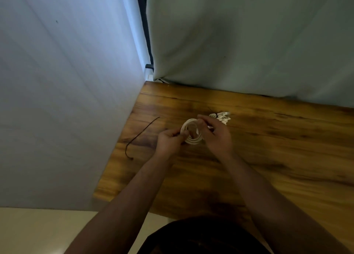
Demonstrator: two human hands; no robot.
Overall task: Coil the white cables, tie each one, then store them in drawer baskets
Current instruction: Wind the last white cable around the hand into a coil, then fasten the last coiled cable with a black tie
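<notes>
In the head view, a coil of white cable (pixel 192 132) is held just above the wooden table (pixel 268 158), pinched at its left side by the curled fingers of the left hand (pixel 169 141) and gripped along its right side by the right hand (pixel 215 134). A second bundle of white cable (pixel 223 117) is seen on the table just beyond the right hand, and a thin dark tie (pixel 140 136) lies on the table to the left, apart from both hands.

Plain wood table (pixel 277 158), grainy top. Thin black tie (pixel 142 132) lying loose near the left edge, and a white bundle (pixel 223 117) sitting further back, well apart from the tie.
</notes>
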